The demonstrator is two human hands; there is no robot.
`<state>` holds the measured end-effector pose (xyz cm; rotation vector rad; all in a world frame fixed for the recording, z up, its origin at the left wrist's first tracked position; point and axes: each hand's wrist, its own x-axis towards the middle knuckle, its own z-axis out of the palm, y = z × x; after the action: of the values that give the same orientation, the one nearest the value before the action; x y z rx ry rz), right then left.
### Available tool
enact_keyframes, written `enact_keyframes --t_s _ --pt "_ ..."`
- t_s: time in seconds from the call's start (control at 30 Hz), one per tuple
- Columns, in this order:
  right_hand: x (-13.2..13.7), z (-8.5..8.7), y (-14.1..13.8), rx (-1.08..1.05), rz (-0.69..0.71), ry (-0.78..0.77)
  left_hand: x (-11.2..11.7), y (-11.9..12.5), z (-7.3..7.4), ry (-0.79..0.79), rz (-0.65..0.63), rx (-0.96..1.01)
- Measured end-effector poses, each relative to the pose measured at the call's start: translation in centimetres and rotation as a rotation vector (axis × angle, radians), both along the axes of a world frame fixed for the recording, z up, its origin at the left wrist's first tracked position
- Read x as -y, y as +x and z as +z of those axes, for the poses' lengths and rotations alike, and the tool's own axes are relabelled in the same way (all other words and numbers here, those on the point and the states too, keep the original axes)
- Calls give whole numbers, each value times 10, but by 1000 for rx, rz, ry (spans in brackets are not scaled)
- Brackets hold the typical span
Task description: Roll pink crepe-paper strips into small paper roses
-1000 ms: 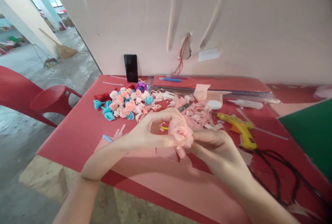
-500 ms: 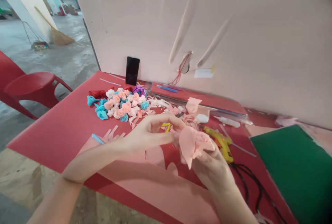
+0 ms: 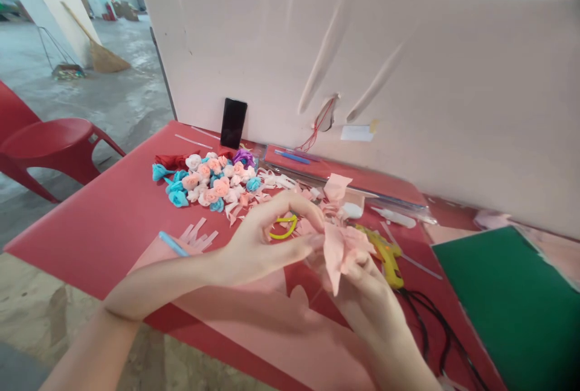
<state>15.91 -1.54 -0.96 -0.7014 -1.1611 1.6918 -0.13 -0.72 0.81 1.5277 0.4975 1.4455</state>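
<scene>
A pink paper flower (image 3: 338, 252) with loose pointed petals is held up over the table. My right hand (image 3: 369, 291) grips it from below and the right, fingers wrapped round its base. At its left side, the thumb and fingertips of my left hand (image 3: 267, 243) pinch a petal edge. Behind my left hand show the yellow handles of scissors (image 3: 284, 229), partly hidden. Just right of the flower lies a yellow glue gun (image 3: 385, 255). Pink paper sheets (image 3: 272, 330) spread beneath my hands.
Finished paper flowers (image 3: 212, 179) in pink, white and blue are heaped on the red table (image 3: 90, 216). A phone (image 3: 234, 123) leans on the white partition. A green board (image 3: 512, 300) lies right, near black cables (image 3: 419, 318). A blue pen (image 3: 173, 244) rests on strips.
The flower has turned in my right hand, so its large petal now appears narrower. My left fingers have come closer to the petal. More of the yellow scissor handles shows.
</scene>
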Motion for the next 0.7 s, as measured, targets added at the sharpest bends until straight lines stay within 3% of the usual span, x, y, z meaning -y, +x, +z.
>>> enact_keyframes --t_s 0.1,0.23,0.37,0.53,0.7 --pt "1 3 -3 -33 56 -153 -2 -2 3 117 165 -111" --pt "3 6 -4 -85 112 -265 -3 -3 6 117 182 -201" --pt "4 5 -3 -52 81 -237 0 -4 5 113 193 -214" --pt "4 5 -3 -6 43 -197 4 -1 2 -41 81 -165" --pt "4 8 -3 39 21 -55 5 4 1 -180 22 -73"
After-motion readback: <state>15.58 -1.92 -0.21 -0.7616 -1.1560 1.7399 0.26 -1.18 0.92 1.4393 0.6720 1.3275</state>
